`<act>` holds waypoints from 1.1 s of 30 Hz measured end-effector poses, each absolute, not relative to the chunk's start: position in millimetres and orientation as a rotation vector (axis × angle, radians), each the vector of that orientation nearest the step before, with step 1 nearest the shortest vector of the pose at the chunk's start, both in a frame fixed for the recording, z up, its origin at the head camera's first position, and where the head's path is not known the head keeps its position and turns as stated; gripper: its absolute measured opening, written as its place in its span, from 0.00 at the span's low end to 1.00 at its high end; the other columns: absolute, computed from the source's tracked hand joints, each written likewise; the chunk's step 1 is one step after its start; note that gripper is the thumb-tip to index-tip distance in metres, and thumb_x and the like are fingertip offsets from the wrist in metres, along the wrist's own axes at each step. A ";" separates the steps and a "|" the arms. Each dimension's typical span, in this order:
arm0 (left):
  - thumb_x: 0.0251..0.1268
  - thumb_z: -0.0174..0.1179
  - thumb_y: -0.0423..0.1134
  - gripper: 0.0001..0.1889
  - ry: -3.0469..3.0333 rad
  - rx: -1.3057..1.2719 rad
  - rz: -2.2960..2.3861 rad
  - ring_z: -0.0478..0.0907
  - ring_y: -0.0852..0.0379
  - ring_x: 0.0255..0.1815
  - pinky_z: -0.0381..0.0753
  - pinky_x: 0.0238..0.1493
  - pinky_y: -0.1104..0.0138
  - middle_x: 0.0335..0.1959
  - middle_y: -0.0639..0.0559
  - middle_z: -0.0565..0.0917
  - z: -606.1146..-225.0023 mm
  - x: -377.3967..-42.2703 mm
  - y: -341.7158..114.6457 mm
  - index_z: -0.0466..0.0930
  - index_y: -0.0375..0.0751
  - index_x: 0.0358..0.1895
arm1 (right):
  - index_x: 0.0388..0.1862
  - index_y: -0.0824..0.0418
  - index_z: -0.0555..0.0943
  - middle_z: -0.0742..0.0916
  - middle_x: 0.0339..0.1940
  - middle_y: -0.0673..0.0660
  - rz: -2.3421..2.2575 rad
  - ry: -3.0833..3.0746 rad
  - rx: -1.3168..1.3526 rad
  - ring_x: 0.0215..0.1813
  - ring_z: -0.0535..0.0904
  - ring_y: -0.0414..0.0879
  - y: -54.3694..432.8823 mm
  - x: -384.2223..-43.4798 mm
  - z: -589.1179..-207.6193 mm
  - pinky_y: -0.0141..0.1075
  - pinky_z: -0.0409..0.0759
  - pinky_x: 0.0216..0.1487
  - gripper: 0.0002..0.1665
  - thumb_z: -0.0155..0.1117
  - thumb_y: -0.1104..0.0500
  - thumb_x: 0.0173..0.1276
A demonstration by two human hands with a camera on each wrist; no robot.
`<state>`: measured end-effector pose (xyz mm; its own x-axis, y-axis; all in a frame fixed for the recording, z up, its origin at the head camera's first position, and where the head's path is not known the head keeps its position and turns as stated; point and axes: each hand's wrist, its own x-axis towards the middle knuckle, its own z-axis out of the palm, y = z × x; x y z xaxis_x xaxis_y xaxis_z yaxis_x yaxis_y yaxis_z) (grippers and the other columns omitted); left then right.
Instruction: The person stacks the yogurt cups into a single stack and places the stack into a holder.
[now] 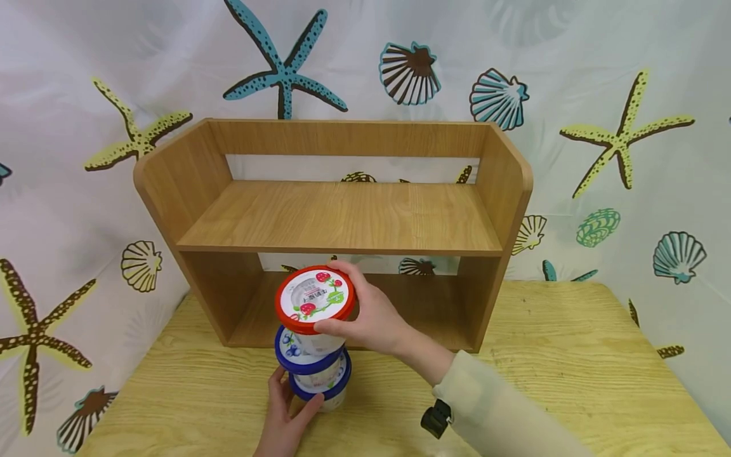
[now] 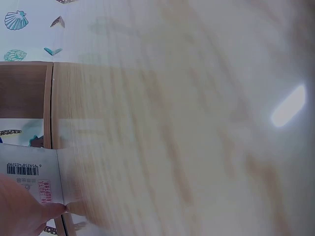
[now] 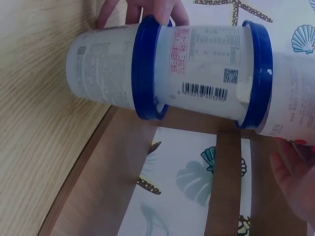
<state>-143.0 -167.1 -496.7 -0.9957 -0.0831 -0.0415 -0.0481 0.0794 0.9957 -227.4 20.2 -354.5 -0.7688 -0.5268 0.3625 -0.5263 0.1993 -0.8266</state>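
Three lidded plastic tubs form a stack at the front of a wooden shelf unit [image 1: 342,216]. On top is the red-lidded tub [image 1: 320,298], with strawberries printed on its lid. My right hand [image 1: 377,317] grips it from the right, thumb at the near rim. Beneath it are the middle blue-lidded tub [image 3: 204,69] and the bottom blue-lidded tub [image 3: 103,66], both white-sided. At the foot of the stack, my left hand [image 1: 285,412] holds the bottom tub around its lid. In the left wrist view, that hand's thumb [image 2: 49,210] lies by a printed tub wall.
The two-level shelf unit has an upper board [image 1: 342,212] and a lower compartment [image 1: 411,298] behind the stack. Its right side panel [image 1: 502,203] stands beyond my right hand. A wooden table [image 1: 571,368] extends to both sides, with a patterned curtain [image 1: 445,38] behind.
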 end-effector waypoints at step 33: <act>0.66 0.63 0.37 0.47 -2.302 0.214 -2.143 0.46 0.29 0.72 0.56 0.65 0.37 0.72 0.26 0.48 -496.1 -146.0 -167.6 0.32 0.39 0.73 | 0.76 0.51 0.54 0.71 0.69 0.54 -1.777 2.469 -1.117 0.68 0.65 0.47 24.5 -220.0 -361.4 0.49 0.70 0.62 0.56 0.58 0.25 0.58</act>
